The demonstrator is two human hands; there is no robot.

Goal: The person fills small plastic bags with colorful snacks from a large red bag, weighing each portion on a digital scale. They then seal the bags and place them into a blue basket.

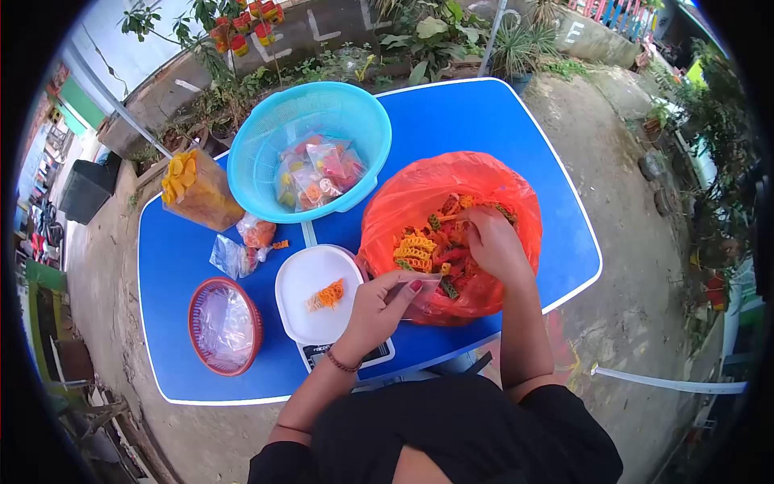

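A red plastic bag [395,194] lies wide open, full of colourful ridged crackers [415,252] in yellow, orange, red and green. My right hand [493,244] reaches into it from the right, its fingers curled and closing on crackers; the fingertips are partly hidden. At the bag's near edge my left hand [379,310] pinches a small clear plastic bag [423,292] between thumb and fingers. Left of that hand stands a white kitchen scale [294,278] with a few orange and pale crackers [326,296] on its pan. My left wrist partly covers the scale's display.
A turquoise basket [254,189] holds several filled packets [318,171]. Left of it stands a clear bag of yellow chips [201,189]. Small packets [242,248] lie in front, and a red-brown basket [195,339] holds clear bags. All stand on a blue table [476,109] with a white edge.
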